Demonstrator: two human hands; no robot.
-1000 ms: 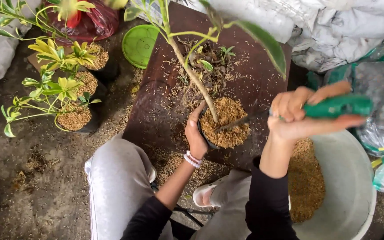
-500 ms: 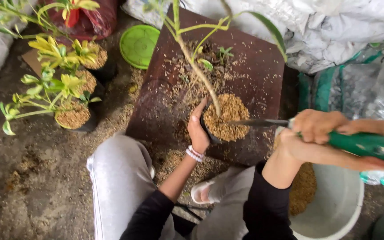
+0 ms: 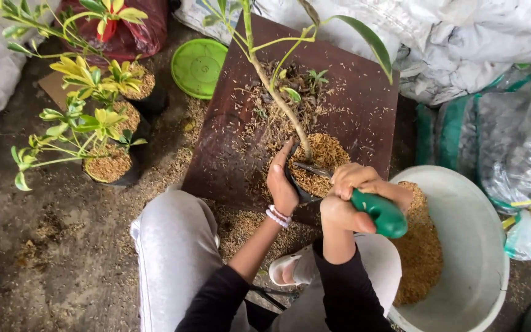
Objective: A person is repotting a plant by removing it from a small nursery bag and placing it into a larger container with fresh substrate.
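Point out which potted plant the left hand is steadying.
The tall-stemmed pot on the brown board, cupped by the left hand; the three leafy pots stand untouched on the ground.

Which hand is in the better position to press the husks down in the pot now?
Probably the right hand: it grips the green-handled trowel, whose blade reaches into the husks of the pot. The left hand is on the pot's side, holding it beside the plant stem.
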